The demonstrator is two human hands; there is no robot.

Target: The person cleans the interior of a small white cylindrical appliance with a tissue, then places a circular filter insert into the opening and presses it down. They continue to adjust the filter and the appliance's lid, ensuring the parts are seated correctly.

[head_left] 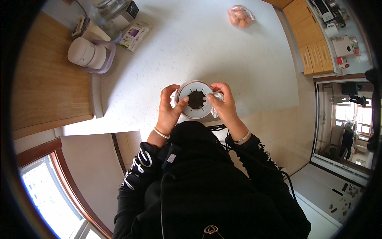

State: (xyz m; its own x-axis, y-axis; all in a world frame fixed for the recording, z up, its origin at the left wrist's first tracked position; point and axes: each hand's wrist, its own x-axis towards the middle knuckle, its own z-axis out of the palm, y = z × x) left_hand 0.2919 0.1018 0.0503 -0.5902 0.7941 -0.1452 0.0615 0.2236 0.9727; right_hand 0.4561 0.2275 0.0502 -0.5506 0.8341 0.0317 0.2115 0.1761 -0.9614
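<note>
Close to the counter's near edge is a round white container or appliance part (pixel 186 110). It has a broad pale rim, a dark round middle and short dark slits spreading outward; its exact kind I cannot make out. My left hand (pixel 169 105) grips it from the left, thumb on the top near the dark middle and fingers round the side. From the right, my right hand (pixel 225 104) grips it the same way, its thumb also near the middle. A crumpled white and silvery piece (pixel 216 107), cloth or film, shows between my right hand and the rim.
The pale speckled counter (pixel 167 47) spreads ahead. At its far right lies a clear bag of eggs (pixel 240 16). Left stand a white appliance with a lilac handle (pixel 88 54), a flat printed packet (pixel 135 36) and a glass-and-steel appliance (pixel 117 16). A wooden cabinet (pixel 51 75) borders the left.
</note>
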